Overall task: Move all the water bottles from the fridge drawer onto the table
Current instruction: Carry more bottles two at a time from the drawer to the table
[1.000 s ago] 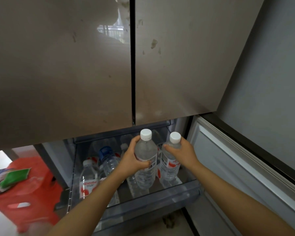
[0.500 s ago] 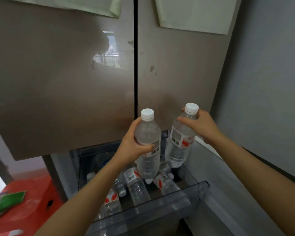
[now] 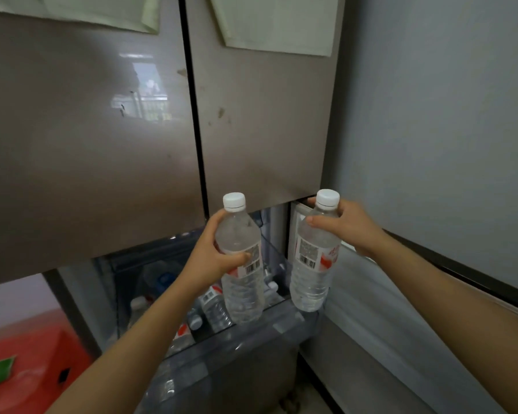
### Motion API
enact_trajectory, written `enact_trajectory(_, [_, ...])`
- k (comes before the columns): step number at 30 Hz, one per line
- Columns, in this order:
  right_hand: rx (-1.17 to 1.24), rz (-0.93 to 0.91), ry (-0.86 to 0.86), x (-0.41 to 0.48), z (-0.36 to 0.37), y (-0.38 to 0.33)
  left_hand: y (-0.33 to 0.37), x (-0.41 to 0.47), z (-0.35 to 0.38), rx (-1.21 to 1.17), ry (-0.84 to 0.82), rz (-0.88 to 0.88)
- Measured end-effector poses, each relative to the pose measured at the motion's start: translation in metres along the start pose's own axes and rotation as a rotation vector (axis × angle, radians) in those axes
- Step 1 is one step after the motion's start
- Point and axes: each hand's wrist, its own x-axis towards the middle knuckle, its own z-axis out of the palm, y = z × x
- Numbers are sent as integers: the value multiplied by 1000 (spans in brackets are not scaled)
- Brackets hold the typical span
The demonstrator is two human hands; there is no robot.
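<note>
The left hand [image 3: 213, 255] curls fingers and thumb round the waist of a clear plastic water bottle with a white cap [image 3: 243, 291], held nearly upright. At 3 o'clock of it, a small gap apart, the right hand [image 3: 346, 227] grips a second clear white-capped water bottle [image 3: 311, 282] at its shoulder. Both bottles hang above the open transparent plastic fridge drawer [image 3: 251, 336], at 6 o'clock in the view. More labelled water bottles [image 3: 214, 309] lie inside it. The brown glossy fridge doors [image 3: 87, 144] fill 12 o'clock. A red plastic stool [image 3: 33, 369] sits at 8 o'clock.
</note>
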Motion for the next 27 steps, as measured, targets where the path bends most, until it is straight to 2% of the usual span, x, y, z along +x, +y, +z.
enact_trajectory(7, [14,-67,-116,-32,-28,6,13,-46,40,7,92,-30])
enact_trajectory(16, [4,-76,-284,-103,-59,52,6,-159,114,11,360,-182])
enact_trajectory(21, [-48,-81,-412,-152,-51,64,1,-232,128,35,451,-270])
enact_trajectory(27, [-58,-106,-509,-202,-28,56,15,-300,123,60,577,-276])
